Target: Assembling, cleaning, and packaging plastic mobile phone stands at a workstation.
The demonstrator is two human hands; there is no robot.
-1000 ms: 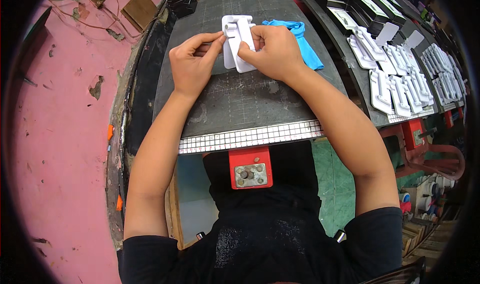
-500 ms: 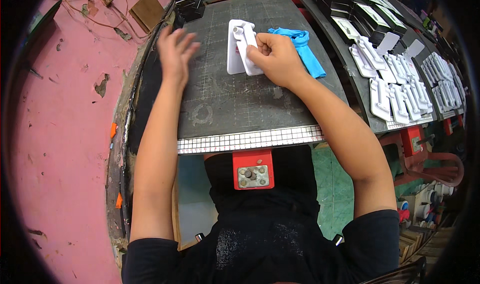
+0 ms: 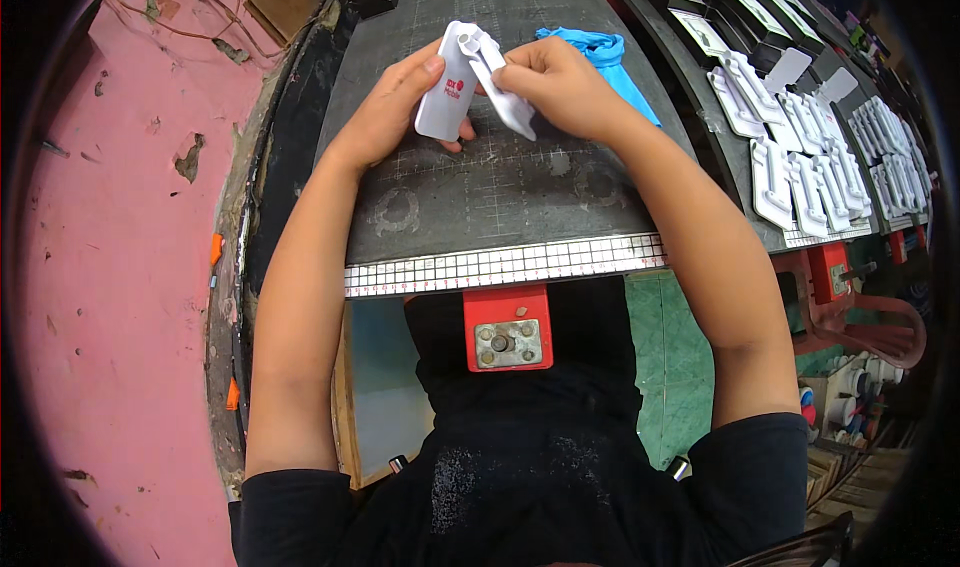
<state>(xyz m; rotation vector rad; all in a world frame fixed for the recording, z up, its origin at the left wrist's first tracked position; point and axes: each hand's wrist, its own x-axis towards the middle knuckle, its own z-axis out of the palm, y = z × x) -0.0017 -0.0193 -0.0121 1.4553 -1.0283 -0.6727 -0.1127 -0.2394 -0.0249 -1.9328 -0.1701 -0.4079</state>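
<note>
Swung back from the left, the person's left hand (image 3: 392, 105) now grips the flat plate (image 3: 436, 113) of a white stand (image 3: 470, 45), its narrow arm (image 3: 514, 115) pinched by the right hand (image 3: 562, 85), and I see both parts angled apart over the dark table (image 3: 480, 202), near a blue cloth (image 3: 628, 85).

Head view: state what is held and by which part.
White folding stand: left hand holds the printed panel by its left edge; right hand pinches the other flap near its middle.
</note>
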